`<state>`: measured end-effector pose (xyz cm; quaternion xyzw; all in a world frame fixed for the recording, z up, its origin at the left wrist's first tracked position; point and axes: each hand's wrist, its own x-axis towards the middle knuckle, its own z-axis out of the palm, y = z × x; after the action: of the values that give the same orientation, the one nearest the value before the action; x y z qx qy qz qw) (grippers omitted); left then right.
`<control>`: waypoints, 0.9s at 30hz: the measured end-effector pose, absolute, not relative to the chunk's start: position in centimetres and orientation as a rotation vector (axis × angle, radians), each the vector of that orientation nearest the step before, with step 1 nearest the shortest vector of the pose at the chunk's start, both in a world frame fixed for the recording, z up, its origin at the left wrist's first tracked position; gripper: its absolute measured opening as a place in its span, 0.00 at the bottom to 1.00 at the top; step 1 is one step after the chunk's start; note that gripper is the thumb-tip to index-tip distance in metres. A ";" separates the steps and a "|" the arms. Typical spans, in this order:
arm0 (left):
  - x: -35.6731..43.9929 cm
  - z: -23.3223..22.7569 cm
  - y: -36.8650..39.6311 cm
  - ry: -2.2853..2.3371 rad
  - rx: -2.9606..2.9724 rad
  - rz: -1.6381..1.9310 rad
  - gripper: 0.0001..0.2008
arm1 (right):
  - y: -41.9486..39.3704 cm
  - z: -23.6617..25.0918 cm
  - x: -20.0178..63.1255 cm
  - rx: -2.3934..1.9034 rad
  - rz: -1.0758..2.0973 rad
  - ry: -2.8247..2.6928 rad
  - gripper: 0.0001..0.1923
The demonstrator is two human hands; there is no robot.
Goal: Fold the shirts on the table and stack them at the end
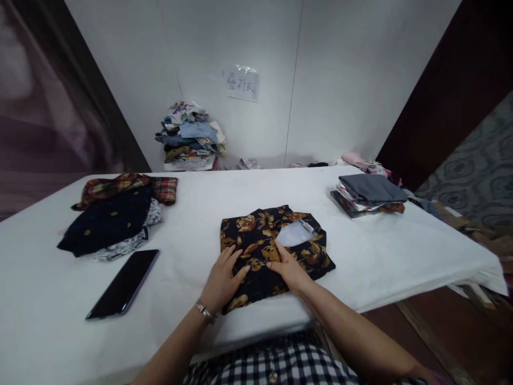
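A black shirt point(256, 235) with a gold and brown flower print lies folded into a compact shape on the white-covered table, close to its front edge. Its neck opening faces right and shows a pale lining with a small label point(308, 226). My left hand point(225, 278), with a bracelet at the wrist, rests on the near left part of the cloth, fingers spread. Flat on the middle of the shirt, just beside the collar, lies my right hand point(289, 267), its thumb and fingers apart. Neither hand grips the fabric.
A dark phone point(123, 284) lies at left, before a loose heap of clothes point(116, 219). Folded garments point(371, 190) form a stack at right. Beyond the table stands a tall clothes pile point(190, 136) against the wall, near a paper sign point(242, 84).
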<state>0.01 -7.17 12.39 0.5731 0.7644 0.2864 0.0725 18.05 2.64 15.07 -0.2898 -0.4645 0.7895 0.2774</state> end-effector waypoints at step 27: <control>-4.1 17.1 11.6 2.016 1.901 0.235 0.44 | -0.4 16.1 25.9 -1.100 2.393 -0.598 0.18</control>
<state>-4.11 11.60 17.12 0.6725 0.7132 0.0830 0.1793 25.87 -0.37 16.07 -0.3974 -0.2162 0.8646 0.2184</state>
